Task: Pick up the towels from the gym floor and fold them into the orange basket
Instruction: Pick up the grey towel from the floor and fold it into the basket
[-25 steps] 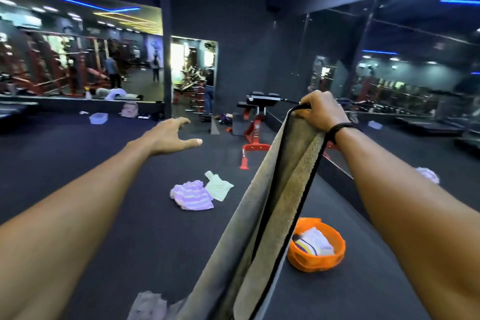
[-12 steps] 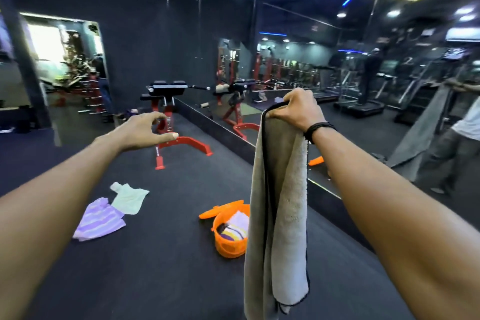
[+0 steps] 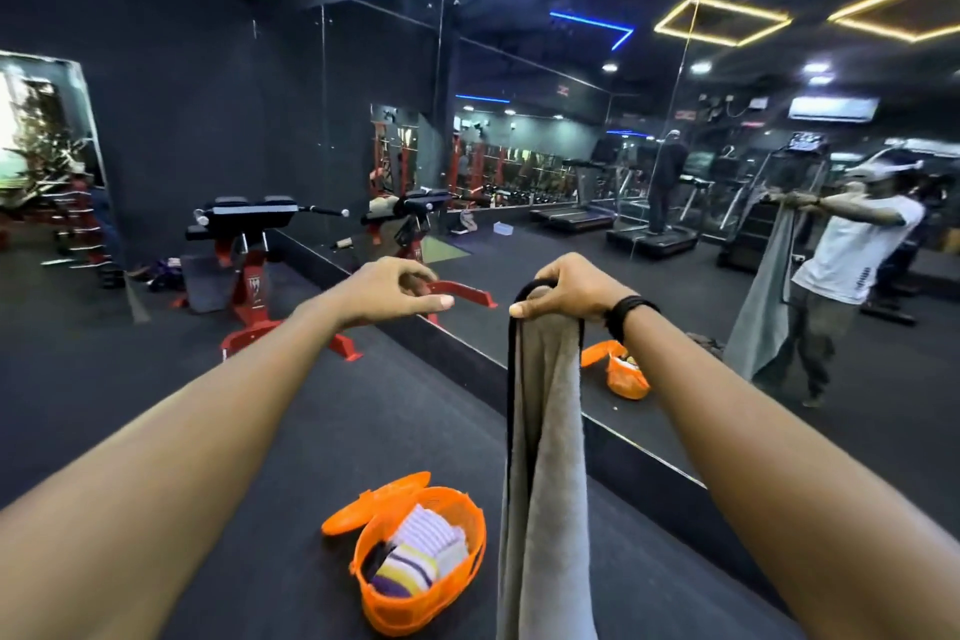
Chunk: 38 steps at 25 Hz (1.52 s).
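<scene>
I have the grey towel (image 3: pixel 545 431) hanging from my right hand (image 3: pixel 569 291), which is curled over its top edge at arm's length in front of me. It drops straight down, doubled lengthwise, with a dark trim running along its left edge, and its lower end passes out of the bottom of the view, so I cannot tell whether it brushes the floor (image 3: pixel 322 411). The cloth looks thick, soft and limp; I judge it will sag wherever it is not held.

My left hand (image 3: pixel 395 288) is apart from the towel, holding nothing, fingers loosely bent and thumb pointing toward the right hand.

What worries me: with one hand holding one bunched edge, the towel could slip through, or the layers could slide apart before I take the second corner. If the left hand catches only one layer, the fold will come out crooked. A trailing end could also drag on the floor or snag the basket rim.

The orange basket (image 3: pixel 457 582) sits on the floor just left of the hanging towel, its lid (image 3: pixel 374 502) open at the back, with striped folded towels (image 3: pixel 421 551) already inside. Space looks tight in there; a bulky fold may not fit.

Beyond are a red exercise bench (image 3: pixel 249 244) and a wall mirror (image 3: pixel 675 224).
</scene>
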{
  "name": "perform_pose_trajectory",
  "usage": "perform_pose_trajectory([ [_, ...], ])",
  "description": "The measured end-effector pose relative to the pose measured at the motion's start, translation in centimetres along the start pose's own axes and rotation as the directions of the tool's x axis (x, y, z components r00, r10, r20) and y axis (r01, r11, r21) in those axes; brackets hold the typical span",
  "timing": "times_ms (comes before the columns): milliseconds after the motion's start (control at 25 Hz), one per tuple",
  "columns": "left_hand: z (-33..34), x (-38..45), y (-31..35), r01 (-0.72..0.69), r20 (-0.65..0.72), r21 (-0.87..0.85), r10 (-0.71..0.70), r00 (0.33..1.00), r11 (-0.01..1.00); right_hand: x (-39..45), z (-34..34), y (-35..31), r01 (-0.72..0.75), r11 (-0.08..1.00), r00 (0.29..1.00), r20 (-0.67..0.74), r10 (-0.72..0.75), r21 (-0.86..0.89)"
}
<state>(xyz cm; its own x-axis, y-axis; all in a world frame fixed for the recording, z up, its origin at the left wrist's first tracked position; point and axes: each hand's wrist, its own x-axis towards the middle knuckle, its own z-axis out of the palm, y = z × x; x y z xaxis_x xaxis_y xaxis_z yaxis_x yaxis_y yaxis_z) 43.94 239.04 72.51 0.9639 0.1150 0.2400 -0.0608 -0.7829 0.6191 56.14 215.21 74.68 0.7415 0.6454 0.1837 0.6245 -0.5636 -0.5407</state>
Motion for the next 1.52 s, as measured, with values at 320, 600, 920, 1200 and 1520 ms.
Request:
perform_pose_trajectory([
  [320, 8.5, 13.1, 3.7, -0.142, 0.168, -0.095, 0.156, 0.973, 0.985, 7.3, -1.3, 8.7, -0.126, 0.946, 0.987, 0.134, 0.089, 0.298],
  [600, 13.6, 22.0, 6.7, -0.152, -0.044, 0.064, 0.155, 0.987, 0.986, 14.2, -4.6, 16.8, -0.002, 0.947, 0.984, 0.172, -0.057, 0.321],
  [920, 11.3, 27.7, 6.2, 0.007, -0.489, -0.069, -0.04, 0.871, 0.998, 20.7, -3.2, 22.1, 0.136, 0.866, 0.926, 0.25, -0.284, 0.482],
  [1200, 7.7, 29.9, 2.0, 0.174, -0.712, -0.126, -0.211, 0.669, 0.977, 25.6, 3.3, 26.5, 0.293, 0.953, 0.895, 0.327, -0.302, 0.077],
  [1520, 5.2, 35.0, -4.0, 0.381, -0.74, -0.051, -0.291, 0.607, 0.923, 33.3, 4.8, 30.4, 0.101, 0.986, 0.798, 0.581, -0.16, 0.132],
])
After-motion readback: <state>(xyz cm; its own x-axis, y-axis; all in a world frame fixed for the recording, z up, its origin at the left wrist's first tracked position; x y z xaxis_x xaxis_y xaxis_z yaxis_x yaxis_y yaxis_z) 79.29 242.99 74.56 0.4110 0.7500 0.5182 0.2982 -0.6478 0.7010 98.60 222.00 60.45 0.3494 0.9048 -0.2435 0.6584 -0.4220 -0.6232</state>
